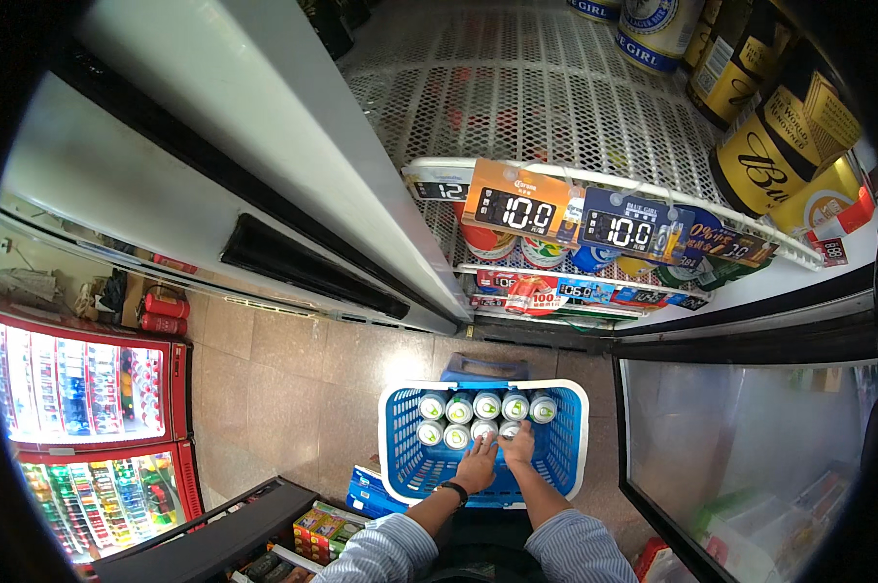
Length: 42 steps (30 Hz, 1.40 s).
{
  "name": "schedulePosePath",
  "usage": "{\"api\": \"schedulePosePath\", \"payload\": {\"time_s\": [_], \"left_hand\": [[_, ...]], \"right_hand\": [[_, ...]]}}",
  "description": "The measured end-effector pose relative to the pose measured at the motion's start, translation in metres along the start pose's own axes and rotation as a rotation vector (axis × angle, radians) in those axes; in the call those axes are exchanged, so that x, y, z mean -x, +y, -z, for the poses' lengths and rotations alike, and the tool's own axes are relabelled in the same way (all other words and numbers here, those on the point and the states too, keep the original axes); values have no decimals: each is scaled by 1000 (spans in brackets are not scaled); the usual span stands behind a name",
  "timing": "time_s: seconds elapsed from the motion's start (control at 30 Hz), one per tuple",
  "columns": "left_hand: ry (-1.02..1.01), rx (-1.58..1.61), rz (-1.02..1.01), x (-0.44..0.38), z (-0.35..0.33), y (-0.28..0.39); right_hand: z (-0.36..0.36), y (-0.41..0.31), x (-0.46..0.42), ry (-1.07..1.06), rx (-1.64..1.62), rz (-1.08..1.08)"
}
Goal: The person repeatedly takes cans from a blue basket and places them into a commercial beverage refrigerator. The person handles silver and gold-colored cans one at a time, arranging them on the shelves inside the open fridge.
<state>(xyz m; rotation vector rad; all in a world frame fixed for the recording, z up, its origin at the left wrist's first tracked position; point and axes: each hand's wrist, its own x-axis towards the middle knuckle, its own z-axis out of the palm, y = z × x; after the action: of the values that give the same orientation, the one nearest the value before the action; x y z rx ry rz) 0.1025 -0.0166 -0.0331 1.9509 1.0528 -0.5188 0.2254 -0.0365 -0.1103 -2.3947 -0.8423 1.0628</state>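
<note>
Below me stands a blue plastic shopping basket (574, 477) with a white rim. Two rows of upright drink cans (487, 405) with silver lids and green tabs fill its far half. My left hand (477, 464) lies on a can in the nearer row, its fingertips over the lid. Beside it, my right hand (517, 443) has its fingers around the top of the nearer row's rightmost can (510, 428). Both hands partly hide these cans. Whether the left hand grips its can does not show.
An open cooler has a white wire shelf (526, 109) with beer cans (774, 138) at right and price tags along its edge. Its glass door (745, 430) stands at right. Red drink fridges (180, 393) are at left; a dark shelf unit (213, 525) is lower left.
</note>
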Motion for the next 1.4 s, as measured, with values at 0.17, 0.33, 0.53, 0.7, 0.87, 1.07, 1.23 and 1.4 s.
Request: {"api": "schedulePosePath", "payload": {"time_s": [0.17, 0.33, 0.53, 0.7, 0.87, 1.07, 1.23, 1.4], "left_hand": [[20, 16, -1, 0, -1, 1], [85, 21, -32, -1, -2, -9], [171, 245, -135, 9, 46, 15], [481, 456, -490, 40, 183, 111], [894, 475, -895, 120, 344, 207], [1147, 396, -763, 78, 489, 285], [1115, 511, -681, 18, 547, 326], [1203, 485, -694, -28, 574, 317]], "right_hand": [[11, 9, -2, -108, -89, 87], [43, 3, 10, -169, 20, 116], [74, 30, 17, -237, 23, 156], [74, 65, 0, -164, 52, 266], [74, 65, -8, -116, -50, 456], [93, 55, -12, -86, -102, 507], [105, 65, -19, -58, -239, 462], [126, 52, -10, 96, -60, 481]]}}
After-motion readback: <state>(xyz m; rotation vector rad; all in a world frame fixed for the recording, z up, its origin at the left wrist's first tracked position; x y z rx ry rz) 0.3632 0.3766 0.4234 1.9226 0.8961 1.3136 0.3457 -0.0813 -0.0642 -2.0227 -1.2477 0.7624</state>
